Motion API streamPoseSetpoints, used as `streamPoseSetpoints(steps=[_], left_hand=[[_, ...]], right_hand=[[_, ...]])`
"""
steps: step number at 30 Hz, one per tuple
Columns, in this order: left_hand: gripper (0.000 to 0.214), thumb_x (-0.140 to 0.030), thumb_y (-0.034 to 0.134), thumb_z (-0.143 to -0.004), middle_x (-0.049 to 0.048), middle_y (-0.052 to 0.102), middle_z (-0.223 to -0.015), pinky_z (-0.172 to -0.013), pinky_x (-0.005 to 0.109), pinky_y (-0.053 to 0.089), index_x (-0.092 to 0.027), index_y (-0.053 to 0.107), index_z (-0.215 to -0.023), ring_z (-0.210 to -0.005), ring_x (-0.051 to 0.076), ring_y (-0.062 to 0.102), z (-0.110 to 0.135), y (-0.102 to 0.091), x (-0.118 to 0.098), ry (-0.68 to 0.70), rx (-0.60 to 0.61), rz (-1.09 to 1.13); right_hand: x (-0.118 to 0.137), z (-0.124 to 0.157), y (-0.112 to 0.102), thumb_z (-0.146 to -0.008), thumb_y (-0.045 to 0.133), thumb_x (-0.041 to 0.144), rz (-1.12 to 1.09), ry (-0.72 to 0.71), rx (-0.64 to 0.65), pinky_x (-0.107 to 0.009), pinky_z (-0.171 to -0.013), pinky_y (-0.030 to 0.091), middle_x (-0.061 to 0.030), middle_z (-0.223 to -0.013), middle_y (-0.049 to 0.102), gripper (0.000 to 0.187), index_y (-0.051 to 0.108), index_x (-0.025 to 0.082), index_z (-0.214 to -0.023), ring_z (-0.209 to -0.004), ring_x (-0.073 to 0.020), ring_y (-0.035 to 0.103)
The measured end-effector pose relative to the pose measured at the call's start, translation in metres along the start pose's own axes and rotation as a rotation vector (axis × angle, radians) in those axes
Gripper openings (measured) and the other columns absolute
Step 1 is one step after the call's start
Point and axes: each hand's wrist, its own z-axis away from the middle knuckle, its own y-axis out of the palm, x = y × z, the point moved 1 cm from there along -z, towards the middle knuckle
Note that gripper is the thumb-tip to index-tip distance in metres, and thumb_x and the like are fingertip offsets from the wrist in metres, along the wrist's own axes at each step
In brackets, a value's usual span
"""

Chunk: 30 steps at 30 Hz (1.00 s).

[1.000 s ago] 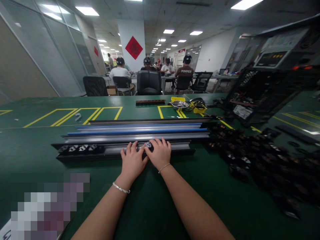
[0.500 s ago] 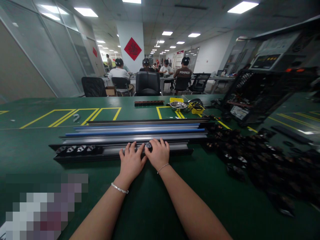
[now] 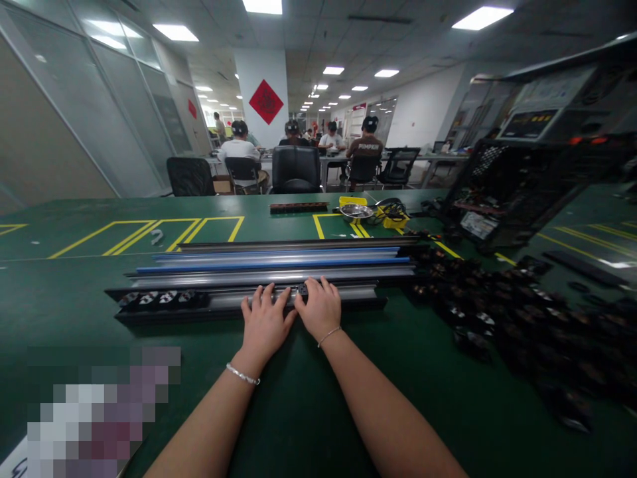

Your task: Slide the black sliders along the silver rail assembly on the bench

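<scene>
Both of my hands rest side by side on the nearest long black rail (image 3: 358,297) lying across the green table. My left hand (image 3: 263,320) lies flat on it with fingers stretched forward. My right hand (image 3: 321,309) has its fingers curled over a small black part (image 3: 302,289) seated in the rail's channel. Several similar black parts (image 3: 159,299) sit in a row at the rail's left end. Behind it lie more long rails (image 3: 279,262), silver, blue-edged and black.
A large heap of small black parts (image 3: 522,318) spreads over the table on the right. A metal bowl (image 3: 356,211), yellow boxes and cables sit at the back, beside a dark crate (image 3: 517,192). People sit at desks far behind. Yellow lines mark the table.
Both hands stay on the rail at about the same spot; only the view has shifted slightly.
</scene>
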Motion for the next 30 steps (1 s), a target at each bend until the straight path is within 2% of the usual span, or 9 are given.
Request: streamPoseSetpoints(steps=[6,12,30], left_hand=[[0.050,-0.049,0.043,-0.085,0.0121,0.043,-0.140,-0.102,0.057,0.023,-0.031,0.048,-0.132,-0.130,0.034,0.032,0.0008,-0.0002,0.0016,0.013,-0.012,0.012],[0.050,-0.050,0.041,-0.086,0.0118,0.043,-0.140,-0.100,0.055,0.025,-0.031,0.047,-0.132,-0.130,0.034,0.032,0.0005,-0.0026,0.0012,0.017,0.000,-0.014],[0.050,-0.050,0.045,-0.084,0.0086,0.045,-0.138,-0.099,0.053,0.027,-0.033,0.049,-0.130,-0.129,0.033,0.033,-0.0001,-0.0017,0.0012,0.006,-0.025,-0.015]], right_hand=[[-0.0004,0.0003,0.0013,-0.084,0.046,0.035,0.003,0.000,-0.015,-0.041,-0.100,0.028,-0.0105,-0.124,0.059,0.038,0.059,0.017,-0.115,-0.123,-0.0273,0.042],[-0.0001,0.0007,0.0006,-0.083,0.048,0.036,-0.020,0.009,-0.036,-0.040,-0.101,0.027,-0.0078,-0.123,0.060,0.037,0.060,0.017,-0.113,-0.122,-0.0271,0.043],[0.0001,0.0004,0.0013,-0.083,0.050,0.036,-0.039,0.022,-0.082,-0.040,-0.103,0.025,-0.0078,-0.121,0.061,0.034,0.062,0.017,-0.109,-0.119,-0.0250,0.045]])
